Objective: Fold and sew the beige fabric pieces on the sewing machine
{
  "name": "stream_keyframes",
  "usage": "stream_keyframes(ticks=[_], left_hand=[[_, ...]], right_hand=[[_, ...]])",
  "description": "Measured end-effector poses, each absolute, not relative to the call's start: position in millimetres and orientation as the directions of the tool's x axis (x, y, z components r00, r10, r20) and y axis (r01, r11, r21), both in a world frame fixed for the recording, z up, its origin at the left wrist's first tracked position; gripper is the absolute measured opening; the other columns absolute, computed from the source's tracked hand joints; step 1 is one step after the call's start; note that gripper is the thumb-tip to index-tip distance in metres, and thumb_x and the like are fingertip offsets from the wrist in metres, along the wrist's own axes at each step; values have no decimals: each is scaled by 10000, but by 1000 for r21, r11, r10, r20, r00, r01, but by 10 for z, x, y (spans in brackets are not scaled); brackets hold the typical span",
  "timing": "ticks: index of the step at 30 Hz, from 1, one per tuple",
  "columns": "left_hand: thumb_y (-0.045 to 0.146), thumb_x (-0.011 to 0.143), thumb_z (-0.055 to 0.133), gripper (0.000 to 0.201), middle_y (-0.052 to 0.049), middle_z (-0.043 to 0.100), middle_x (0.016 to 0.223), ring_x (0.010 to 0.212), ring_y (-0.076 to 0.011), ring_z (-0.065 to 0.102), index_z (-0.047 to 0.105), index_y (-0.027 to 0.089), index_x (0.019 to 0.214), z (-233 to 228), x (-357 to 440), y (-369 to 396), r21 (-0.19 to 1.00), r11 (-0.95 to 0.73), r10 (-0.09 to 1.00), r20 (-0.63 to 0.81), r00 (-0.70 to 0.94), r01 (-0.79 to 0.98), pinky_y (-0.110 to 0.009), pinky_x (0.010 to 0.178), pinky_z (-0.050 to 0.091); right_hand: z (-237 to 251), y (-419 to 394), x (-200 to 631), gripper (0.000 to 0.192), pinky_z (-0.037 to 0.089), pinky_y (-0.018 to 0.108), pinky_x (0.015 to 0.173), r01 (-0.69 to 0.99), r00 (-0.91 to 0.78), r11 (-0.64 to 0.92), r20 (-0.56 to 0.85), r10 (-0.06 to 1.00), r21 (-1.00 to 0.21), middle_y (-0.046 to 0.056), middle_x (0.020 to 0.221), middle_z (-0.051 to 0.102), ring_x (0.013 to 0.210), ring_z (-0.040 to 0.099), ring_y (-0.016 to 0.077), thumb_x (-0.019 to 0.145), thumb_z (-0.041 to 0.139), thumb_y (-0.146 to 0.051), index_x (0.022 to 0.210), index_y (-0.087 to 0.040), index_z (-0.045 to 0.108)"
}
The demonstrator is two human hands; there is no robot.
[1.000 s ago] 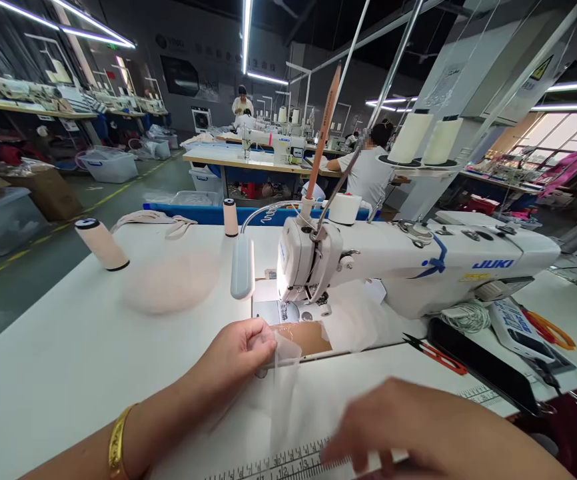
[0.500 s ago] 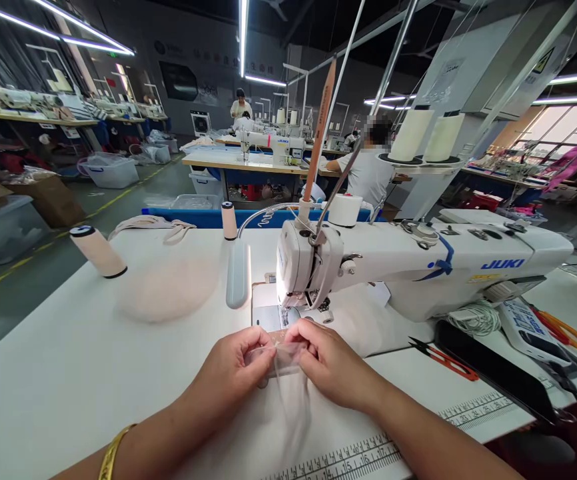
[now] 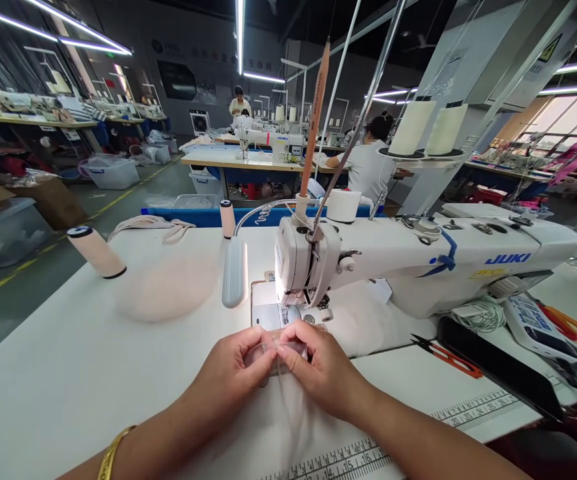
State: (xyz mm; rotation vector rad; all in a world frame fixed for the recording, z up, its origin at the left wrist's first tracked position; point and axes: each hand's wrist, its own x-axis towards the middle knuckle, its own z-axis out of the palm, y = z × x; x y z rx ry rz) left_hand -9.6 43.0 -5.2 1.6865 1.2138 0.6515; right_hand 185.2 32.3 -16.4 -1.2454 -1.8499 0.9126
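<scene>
Both hands, the left hand and right hand, are pinching a thin sheer whitish fabric strip on the white worktop, just before the white sewing machine's presser foot. Aligning seems underway; feeding it under calls for straight edges.

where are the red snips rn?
Head view, right side: the red snips lie flat on the white table, just in front of the sewing machine base and right of the right hand.

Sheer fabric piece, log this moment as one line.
left hand: pinching sheer fabric piece | right hand: pinching same piece | place: white table, before sewing machine
</scene>
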Motion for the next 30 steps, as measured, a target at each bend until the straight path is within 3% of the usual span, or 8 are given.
stream_keyframes(ticks=[4, 9, 15, 20, 25, 30], left_hand=[[480, 919, 576, 344, 37, 541, 660, 637, -154, 473, 540, 212, 706, -88, -97, 422, 892, -98, 918, -90, 386, 441, -268, 604, 370], [448, 890, 626, 224, 36, 575, 700, 634, -161, 536, 673, 229, 896, -105, -79, 421, 911, -92, 932, -63, 357, 403, -276, 618, 431], [427, 864, 652, 241, 3, 634, 880, 642, -140, 596, 627, 208, 768, -113, -71, 444, 941, -94, 941, -22, 338, 325, -288, 652, 498], [395, 813, 662, 204, 29, 616, 701, 639, -160, 568, 567, 221, 767, -123, -54, 431, 933, -25, 948, -92, 305, 359, -274, 611, 445], [401, 781, 676, 209, 52, 574, 670, 624, -157, 554, 600, 227, 871, -92, -31, 425, 943, 27, 944, -134, 301, 333, -267, 602, 425], [351, 795, 635, 144, 44, 562, 646, 608, -144, 514, 601, 215, 761, -101, -41, 428, 939, -34, 938, -88, 334, 343, -258, 583, 392]], right_hand=[[-169, 325, 1842, 168, 388, 309, 752, 439, -267, 323, 222, 938, -838, -30, 750, 622, 723, 550, 160, 967, 562, -311, 824, -226, 587], [-187, 328, 1832, 180, 396, 297, 720, 435, -255, 347, 256, 932, -831, -33, 712, 615, 686, 550, 152, 947, 551, -298, 783, -224, 560], [-201, 302, 1833, 137, 410, 294, 739, 443, -240, 358, 276, 931, -822, -34, 749, 647, 721, 578, 157, 936, 579, -277, 807, -231, 593], [-180, 305, 1825, 115, 414, 293, 747, 419, -234, 333, 254, 939, -845, -35, 753, 655, 734, 578, 159, 906, 603, -258, 795, -230, 589], [-179, 304, 1815, 125, 398, 284, 722, 423, -239, 351, 270, 933, -836, -38, 751, 640, 699, 545, 142, 884, 593, -210, 762, -225, 576], [-180, 285, 1821, 130, 376, 273, 701, 413, -244, 404, 328, 913, -816, -50, 721, 563, 679, 519, 126, 874, 584, -190, 749, -222, 576]])
